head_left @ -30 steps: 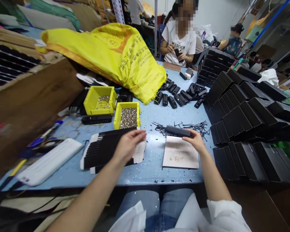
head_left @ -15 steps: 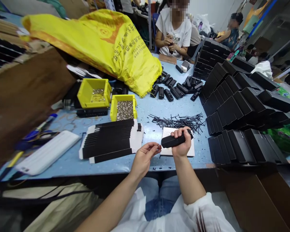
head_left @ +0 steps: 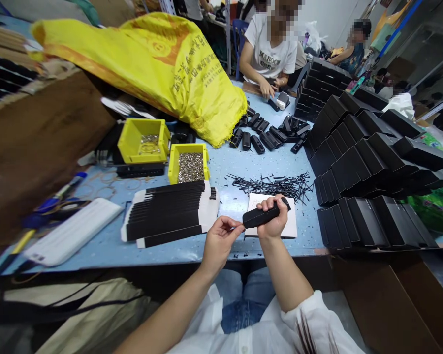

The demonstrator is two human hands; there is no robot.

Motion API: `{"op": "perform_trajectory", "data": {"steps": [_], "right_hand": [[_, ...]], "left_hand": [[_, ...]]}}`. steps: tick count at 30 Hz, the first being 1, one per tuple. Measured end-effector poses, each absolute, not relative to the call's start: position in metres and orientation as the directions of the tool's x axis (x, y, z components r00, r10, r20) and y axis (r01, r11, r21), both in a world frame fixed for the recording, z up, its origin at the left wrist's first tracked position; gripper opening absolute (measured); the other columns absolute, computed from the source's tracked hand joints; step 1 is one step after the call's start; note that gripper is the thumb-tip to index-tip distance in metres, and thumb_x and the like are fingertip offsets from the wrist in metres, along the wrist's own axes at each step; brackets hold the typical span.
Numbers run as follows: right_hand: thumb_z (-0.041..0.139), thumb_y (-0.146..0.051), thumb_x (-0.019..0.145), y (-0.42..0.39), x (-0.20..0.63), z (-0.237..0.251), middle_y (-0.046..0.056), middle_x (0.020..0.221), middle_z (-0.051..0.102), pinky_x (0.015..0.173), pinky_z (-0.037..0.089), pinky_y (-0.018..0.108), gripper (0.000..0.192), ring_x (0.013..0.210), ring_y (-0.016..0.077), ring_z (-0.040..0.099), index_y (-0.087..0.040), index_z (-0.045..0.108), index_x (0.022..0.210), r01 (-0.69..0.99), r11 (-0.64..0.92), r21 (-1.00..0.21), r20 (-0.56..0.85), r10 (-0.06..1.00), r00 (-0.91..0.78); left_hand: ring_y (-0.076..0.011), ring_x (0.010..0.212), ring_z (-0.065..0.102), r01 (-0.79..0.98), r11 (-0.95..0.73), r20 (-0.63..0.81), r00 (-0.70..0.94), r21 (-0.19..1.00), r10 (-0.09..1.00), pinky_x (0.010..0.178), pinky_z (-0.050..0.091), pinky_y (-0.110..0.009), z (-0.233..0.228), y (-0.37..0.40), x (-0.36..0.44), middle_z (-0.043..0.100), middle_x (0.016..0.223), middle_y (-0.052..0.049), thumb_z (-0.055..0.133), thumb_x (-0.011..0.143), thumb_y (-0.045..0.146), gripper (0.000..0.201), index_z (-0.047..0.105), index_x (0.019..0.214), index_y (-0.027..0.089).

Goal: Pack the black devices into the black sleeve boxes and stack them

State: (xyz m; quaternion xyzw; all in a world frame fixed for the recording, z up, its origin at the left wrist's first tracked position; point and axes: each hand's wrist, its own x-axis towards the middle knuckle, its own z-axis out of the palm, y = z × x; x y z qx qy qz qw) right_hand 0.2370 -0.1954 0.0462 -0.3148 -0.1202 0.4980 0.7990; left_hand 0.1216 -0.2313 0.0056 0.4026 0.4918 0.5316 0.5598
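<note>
My right hand (head_left: 272, 222) has its grip wrapped around a slim black case (head_left: 266, 215), fingers curled over the top and thumb beneath, holding it just above the near edge of the bench (head_left: 192, 255). The case's long axis runs nearly level, left to right, with a slight tilt: its left end sits lower and points toward my left hand, its right end rises a little toward the black boxes. My left hand (head_left: 220, 242) has its grip pinched, thumb and forefinger closed together right at the case's left end; whether something small sits between them I cannot tell.

Directly behind the case lies a pale card (head_left: 291, 227) flat on the bench, and beyond it a scatter of thin black pins (head_left: 273, 185). To the left is a fanned stack of black-and-white flat sleeves (head_left: 170, 214). Farther back stand two yellow bins (head_left: 189, 163), the nearer one filled with small metal parts. A large yellow sack (head_left: 151, 64) lies across the bench behind them. To the right, rows of black boxes (head_left: 369, 167) are stacked overlapping. More black cases (head_left: 266, 137) lie loose mid-bench, and another person (head_left: 271, 54) sits at the far side.
</note>
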Motion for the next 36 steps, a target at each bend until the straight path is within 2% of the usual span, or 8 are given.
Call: {"op": "perform_trajectory", "data": {"steps": [5,8,11,14,18,22,30,36], "right_hand": [[0.056,-0.033,0.08,-0.208,0.25,0.027,-0.007,0.056,0.041,0.056,0.044,0.025,0.018,0.05,0.0086,0.044,-0.022,0.044,0.074,-0.596,0.314,-0.739,0.011,0.891,0.455],[0.068,-0.031,0.071,-0.216,0.277,0.007,-0.002,0.06,0.054,0.062,0.049,0.03,0.019,0.058,0.0133,0.055,-0.021,0.053,0.067,-0.221,0.364,-0.905,0.288,0.905,0.312],[0.072,-0.032,0.067,-0.208,0.308,-0.017,0.001,0.063,0.06,0.062,0.05,0.031,0.018,0.059,0.0153,0.058,-0.018,0.06,0.068,0.046,0.253,-0.966,0.257,0.958,0.126],[0.062,-0.038,0.076,-0.194,0.336,-0.034,0.002,0.071,0.062,0.071,0.052,0.035,0.025,0.067,0.0171,0.061,-0.016,0.062,0.087,0.153,0.083,-0.985,0.134,0.925,0.355],[0.066,-0.038,0.074,-0.194,0.345,-0.033,0.013,0.115,0.06,0.102,0.039,0.049,0.043,0.114,0.0267,0.053,-0.015,0.059,0.11,0.537,-0.008,-0.844,0.318,0.798,0.512],[0.06,-0.026,0.084,-0.217,0.294,0.001,0.012,0.118,0.058,0.104,0.038,0.049,0.038,0.117,0.0254,0.052,-0.022,0.058,0.122,0.658,0.369,-0.656,0.551,0.831,0.083],[0.068,-0.03,0.082,-0.231,0.227,0.037,0.008,0.106,0.06,0.092,0.044,0.041,0.011,0.103,0.0237,0.052,-0.024,0.07,0.091,0.541,0.683,-0.491,0.548,0.724,-0.418],[0.07,-0.034,0.081,-0.241,0.238,0.031,0.009,0.11,0.054,0.099,0.038,0.044,0.017,0.109,0.0233,0.048,-0.019,0.065,0.073,0.445,0.415,-0.794,0.34,0.909,-0.24]], "left_hand": [[-0.0204,0.088,0.066,0.217,-0.117,0.11,0.042,0.969,0.993,0.085,0.052,-0.037,-0.008,-0.23,0.083,0.068,0.093,-0.007,0.067,0.079,0.034,0.024,0.059,0.095,0.019],[-0.0298,0.117,0.053,0.685,-0.293,0.261,0.153,0.667,0.953,0.103,0.039,-0.048,-0.02,-0.21,0.019,0.059,0.12,-0.015,0.064,0.08,0.033,0.037,0.058,0.113,0.017],[-0.0357,0.123,0.046,0.911,-0.239,0.117,0.212,0.336,0.97,0.103,0.035,-0.051,-0.028,-0.19,-0.038,0.054,0.127,-0.019,0.067,0.075,0.028,0.05,0.054,0.121,0.014],[-0.0358,0.116,0.05,0.953,-0.21,-0.022,0.219,0.217,0.975,0.097,0.038,-0.049,-0.02,-0.176,-0.06,0.056,0.122,-0.018,0.07,0.07,0.028,0.049,0.057,0.114,0.014],[-0.0306,0.089,0.061,0.864,-0.137,-0.16,0.241,0.484,0.957,0.085,0.045,-0.04,0.018,-0.172,-0.046,0.065,0.089,-0.011,0.069,0.068,0.029,0.019,0.064,0.081,0.017],[-0.0281,0.086,0.065,0.376,0.106,-0.221,0.278,0.92,0.935,0.077,0.05,-0.032,0.056,-0.193,-0.002,0.071,0.088,-0.007,0.074,0.064,0.032,0.031,0.071,0.093,0.021],[-0.0254,0.098,0.064,0.098,0.194,-0.217,0.448,0.976,0.867,0.087,0.05,-0.037,0.025,-0.233,0.038,0.066,0.107,-0.008,0.078,0.061,0.026,0.06,0.055,0.116,0.02],[-0.0268,0.106,0.061,0.313,-0.044,-0.07,0.345,0.949,0.936,0.095,0.045,-0.038,0.035,-0.238,0.025,0.062,0.115,-0.011,0.077,0.066,0.028,0.072,0.044,0.131,0.024]]}}
